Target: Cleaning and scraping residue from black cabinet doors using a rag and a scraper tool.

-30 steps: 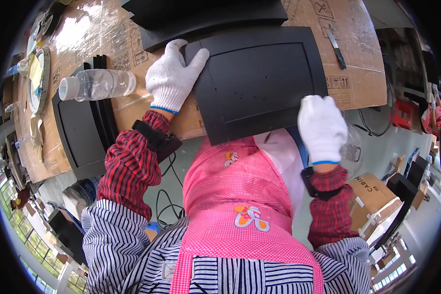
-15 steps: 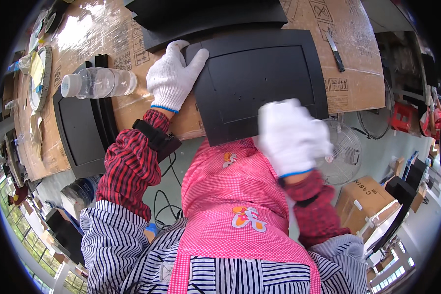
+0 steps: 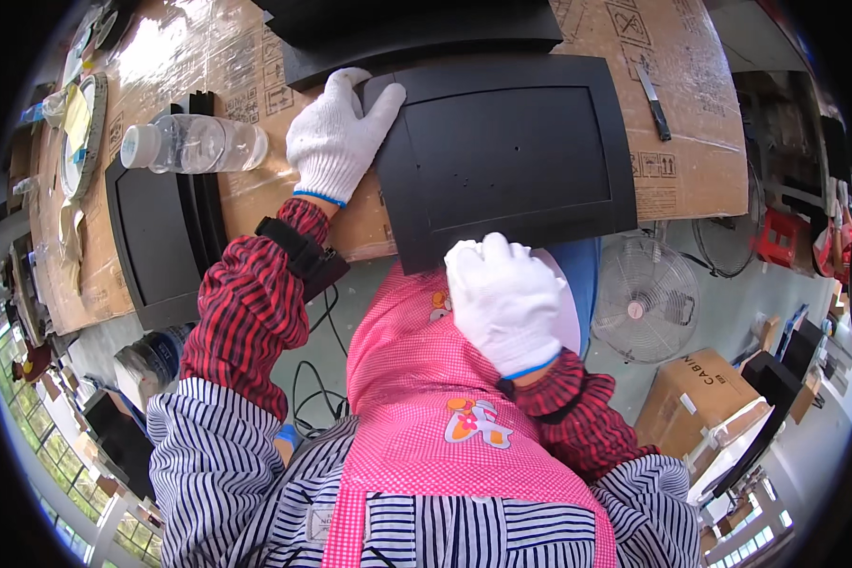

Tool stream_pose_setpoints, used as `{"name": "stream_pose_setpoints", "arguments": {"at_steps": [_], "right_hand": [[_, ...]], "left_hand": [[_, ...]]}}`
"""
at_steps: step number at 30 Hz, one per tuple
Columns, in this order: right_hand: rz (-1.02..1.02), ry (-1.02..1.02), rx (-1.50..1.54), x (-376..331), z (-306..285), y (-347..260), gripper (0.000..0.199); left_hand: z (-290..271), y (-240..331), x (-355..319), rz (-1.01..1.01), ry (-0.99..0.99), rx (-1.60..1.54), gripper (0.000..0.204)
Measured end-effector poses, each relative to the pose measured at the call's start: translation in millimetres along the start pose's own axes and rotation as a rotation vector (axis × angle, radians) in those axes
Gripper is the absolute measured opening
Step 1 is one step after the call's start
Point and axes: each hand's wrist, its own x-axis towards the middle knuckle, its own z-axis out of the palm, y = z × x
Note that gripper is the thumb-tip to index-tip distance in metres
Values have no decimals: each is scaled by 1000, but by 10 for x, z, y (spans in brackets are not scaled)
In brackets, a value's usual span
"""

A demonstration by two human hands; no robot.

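Note:
A black panel (image 3: 511, 151) with a recessed rectangle and several small holes in its face lies at the near edge of the cardboard-covered table, partly overhanging it. My left hand (image 3: 339, 134), in a white knit glove, grips its far left corner between thumb and fingers. My gloved right hand (image 3: 507, 305) is just off the panel's near edge, above my pink apron. Its fingers are curled in, and whatever they may hold is hidden. Beyond the panel, more black panels (image 3: 426, 33) are stacked.
A clear plastic bottle (image 3: 194, 144) lies on black pieces at left, beside another black panel (image 3: 161, 237). A knife (image 3: 653, 104) rests on the table (image 3: 710, 180) at right. On the floor are a fan (image 3: 645, 301), a cardboard box (image 3: 696, 393) and a red stool (image 3: 779, 237).
My right hand has moved left and toward me, off the panel's near right edge, and is less blurred. My left hand keeps its grip on the panel's corner.

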Motion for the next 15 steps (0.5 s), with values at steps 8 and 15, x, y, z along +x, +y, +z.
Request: {"name": "stream_pose_setpoints", "arguments": {"at_steps": [8,15], "right_hand": [[104,-90,-105,-28,-169,516,10],[98,-85,-78,-46,-88,795,10]], "left_hand": [[39,-2,1,11,60,42,61],[-2,-16,-3,0,54,28,61]]}}
